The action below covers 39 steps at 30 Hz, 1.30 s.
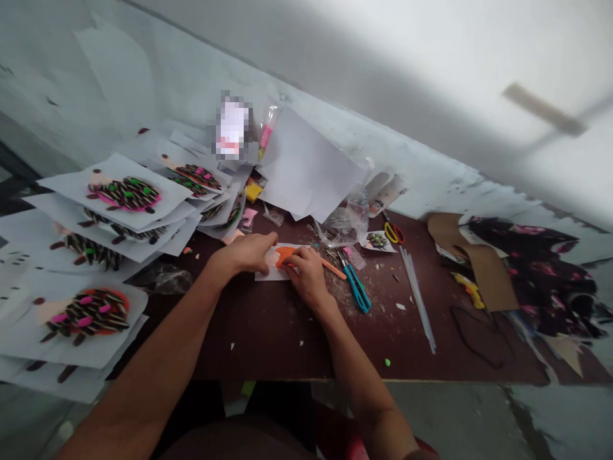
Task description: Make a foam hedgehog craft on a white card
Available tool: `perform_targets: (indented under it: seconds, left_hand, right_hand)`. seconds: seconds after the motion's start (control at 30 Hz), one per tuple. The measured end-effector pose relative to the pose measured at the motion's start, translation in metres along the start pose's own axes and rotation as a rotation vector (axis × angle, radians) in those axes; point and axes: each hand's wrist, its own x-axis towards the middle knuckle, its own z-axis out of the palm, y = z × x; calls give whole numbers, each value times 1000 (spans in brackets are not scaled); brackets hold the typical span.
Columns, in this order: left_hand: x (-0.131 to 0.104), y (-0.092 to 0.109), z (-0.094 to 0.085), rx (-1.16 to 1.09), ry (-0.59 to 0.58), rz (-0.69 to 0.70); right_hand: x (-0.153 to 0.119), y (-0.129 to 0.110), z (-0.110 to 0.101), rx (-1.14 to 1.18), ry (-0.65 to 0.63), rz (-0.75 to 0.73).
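Observation:
A small white paper [264,276] lies on the dark red table in front of me, with a flat orange piece [284,253] on it and a pale pink piece [272,258] at its left. My left hand [251,252] rests at the paper's left side, fingers curled down by the pale piece; its fingertips are partly hidden. My right hand [306,271] presses bent fingers on the orange piece. Just right of that hand lies an orange stick [334,269], and beyond it teal-handled scissors [360,291].
Stacked papers with hedgehog figures [127,191] fill the left side. Behind are white sheets [306,169], a phone [233,128] and a clear plastic bag [347,220]. To the right are red-yellow scissors [394,233], clear sticks [419,300], a yellow glue gun [469,289] and dark cloth [541,275].

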Motion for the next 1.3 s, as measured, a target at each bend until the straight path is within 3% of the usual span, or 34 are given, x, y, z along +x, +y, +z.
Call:
perform_targets:
  seconds: [0.23,0.53,1.03,1.3]
  left_hand:
    - [-2,2,-2,18,5,-3]
    - [1,0,0,15,1,10]
    - [0,-1,0,-25,-2,16]
    - [0,-1,0,-15,8,12]
  right_hand:
    - [-1,-5,-3,-36,-49,-66]
    - [-4,-5,-3,9,1,9]
    - [-16,-23,-6,-361,-113,-132]
    - [-19,-22,-7,-279,-52,-65]
